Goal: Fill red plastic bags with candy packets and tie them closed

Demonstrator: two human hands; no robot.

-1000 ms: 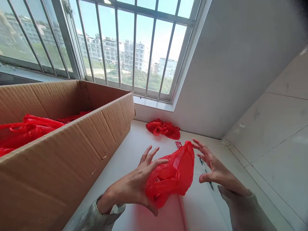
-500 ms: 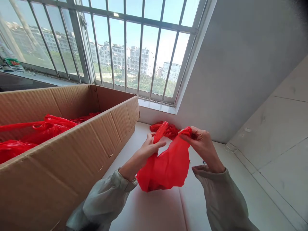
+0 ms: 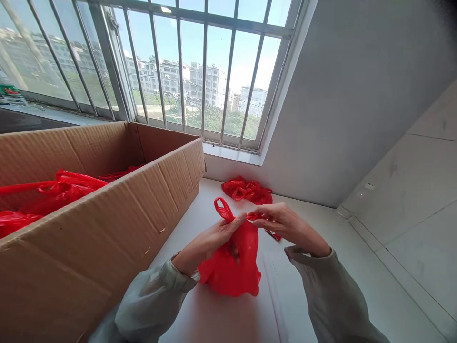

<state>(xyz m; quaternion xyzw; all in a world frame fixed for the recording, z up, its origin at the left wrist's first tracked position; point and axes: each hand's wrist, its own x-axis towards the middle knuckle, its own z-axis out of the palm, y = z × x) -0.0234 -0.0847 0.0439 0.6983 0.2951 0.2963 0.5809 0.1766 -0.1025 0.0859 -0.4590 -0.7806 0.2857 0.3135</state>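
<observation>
A filled red plastic bag (image 3: 232, 269) rests on the white table in front of me. My left hand (image 3: 210, 240) pinches its left handle loop, which sticks up above my fingers. My right hand (image 3: 282, 221) pinches the other handle, close beside the left hand. Both handles are drawn together over the top of the bag. What is inside the bag is hidden.
A large open cardboard box (image 3: 107, 209) holding several red bags (image 3: 53, 190) fills the left side. Another crumpled red bag (image 3: 248, 189) lies at the back near the wall. A barred window (image 3: 178, 71) and a grey wall stand behind the white table (image 3: 357, 267).
My hands went from spread open around the bag to gripping its two handles, then came together and lower, bunching the top of the bag closed.
</observation>
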